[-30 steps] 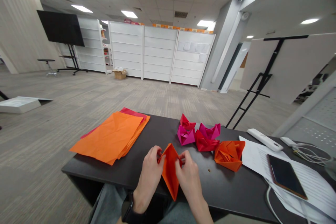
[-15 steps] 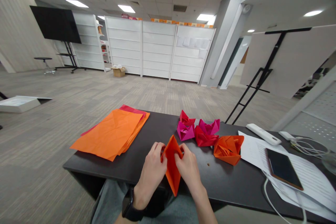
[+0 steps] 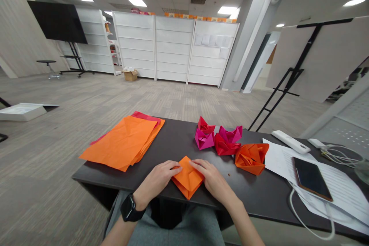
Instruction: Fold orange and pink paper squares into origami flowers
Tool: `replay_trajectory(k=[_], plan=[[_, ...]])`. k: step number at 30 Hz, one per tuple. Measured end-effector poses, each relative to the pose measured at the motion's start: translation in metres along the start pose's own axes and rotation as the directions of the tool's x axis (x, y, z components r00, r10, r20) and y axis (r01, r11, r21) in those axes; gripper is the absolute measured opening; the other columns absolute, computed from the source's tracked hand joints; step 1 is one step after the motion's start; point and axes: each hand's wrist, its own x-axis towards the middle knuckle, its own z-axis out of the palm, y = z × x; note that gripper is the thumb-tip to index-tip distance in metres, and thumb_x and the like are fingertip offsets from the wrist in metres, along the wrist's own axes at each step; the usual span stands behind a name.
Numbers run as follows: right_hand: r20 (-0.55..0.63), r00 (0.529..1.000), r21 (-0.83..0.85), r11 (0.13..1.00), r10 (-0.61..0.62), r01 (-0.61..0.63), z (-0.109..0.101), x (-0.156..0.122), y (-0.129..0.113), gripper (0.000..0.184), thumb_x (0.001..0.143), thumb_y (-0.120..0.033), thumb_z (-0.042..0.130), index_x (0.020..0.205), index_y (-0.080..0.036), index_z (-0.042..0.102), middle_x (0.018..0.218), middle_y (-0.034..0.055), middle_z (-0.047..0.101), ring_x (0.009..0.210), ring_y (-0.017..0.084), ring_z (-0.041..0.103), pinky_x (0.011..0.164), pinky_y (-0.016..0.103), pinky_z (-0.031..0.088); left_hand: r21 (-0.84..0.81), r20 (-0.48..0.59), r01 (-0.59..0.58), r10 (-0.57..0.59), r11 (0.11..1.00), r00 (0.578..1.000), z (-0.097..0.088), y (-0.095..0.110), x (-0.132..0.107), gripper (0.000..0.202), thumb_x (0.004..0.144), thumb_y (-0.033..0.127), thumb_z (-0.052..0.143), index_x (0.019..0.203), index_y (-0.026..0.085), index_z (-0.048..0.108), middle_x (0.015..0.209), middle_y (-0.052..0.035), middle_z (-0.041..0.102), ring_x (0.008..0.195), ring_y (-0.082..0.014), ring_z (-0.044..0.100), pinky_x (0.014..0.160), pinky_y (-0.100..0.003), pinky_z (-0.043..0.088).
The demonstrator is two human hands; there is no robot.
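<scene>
A folded orange paper (image 3: 188,178) lies as a layered diamond near the front edge of the dark table, one point toward me. At its left corner is my left hand (image 3: 160,178), thumb and fingers closed on the edge. My right hand (image 3: 215,182) holds the upper right edge, its thumb and fingers on the paper and the palm beside it. Beyond it stand finished-looking folded paper shapes: a large orange one (image 3: 251,158), a red one (image 3: 226,146) and a magenta one (image 3: 204,139), among others. The undersides of the orange paper are hidden.
A stack of orange sheets (image 3: 123,142), with red ones under it, lies on the left of the table (image 3: 173,132). At right are printed papers (image 3: 276,161), a phone (image 3: 312,178), a white power strip (image 3: 290,142) and white cables (image 3: 300,219).
The orange paper was upright and spread apart between both hands; now it lies flattened as a diamond on the table. My hands have come down to its sides, and the view has tilted slightly.
</scene>
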Motion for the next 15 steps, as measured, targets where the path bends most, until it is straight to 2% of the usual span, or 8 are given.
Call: replay_trajectory(k=[5,8,12,15], plan=[[0.093,0.993,0.008,0.997,-0.077,0.077,-0.002,-0.008,-0.003,0.065,0.084,-0.001,0.039,0.141,-0.031,0.053,0.145,0.0041,0.054,0.138,0.022,0.045,0.109,0.045,0.04,0.015,0.056,-0.027,0.026,1.0,0.998,-0.004,-0.001,-0.006,0.046,0.091,0.005,0.047,0.13,0.025,0.06,0.131,-0.0068,0.063,0.122,-0.0212,0.059,0.107,-0.037,0.047],[0.132,0.989,0.008,0.998,-0.064,0.064,-0.005,-0.012,-0.008,0.065,0.085,-0.004,0.041,0.145,-0.029,0.046,0.149,0.004,0.048,0.142,0.022,0.039,0.114,0.046,0.035,0.037,0.108,-0.077,0.073,0.996,0.991,-0.012,0.008,-0.009,0.054,0.088,0.005,0.046,0.139,0.022,0.052,0.143,-0.0095,0.054,0.134,-0.0239,0.049,0.114,-0.041,0.04],[0.188,0.98,-0.043,0.997,-0.059,0.068,-0.004,-0.016,-0.008,0.068,0.087,-0.004,0.036,0.149,-0.029,0.039,0.154,0.0012,0.041,0.146,0.022,0.031,0.117,0.047,0.031,-0.037,0.251,-0.202,0.205,0.979,0.946,-0.023,0.023,-0.016,0.063,0.084,0.005,0.048,0.144,0.024,0.047,0.155,-0.0063,0.042,0.142,-0.0241,0.039,0.12,-0.044,0.027],[0.209,0.975,-0.072,0.993,-0.073,0.09,-0.004,-0.016,-0.011,0.071,0.085,-0.002,0.034,0.151,-0.028,0.035,0.157,0.0005,0.035,0.148,0.022,0.025,0.118,0.048,0.03,-0.096,0.288,-0.19,0.21,0.977,0.934,-0.027,0.028,-0.02,0.063,0.084,0.01,0.05,0.146,0.025,0.045,0.156,-0.0059,0.04,0.144,-0.0249,0.037,0.121,-0.045,0.023]])
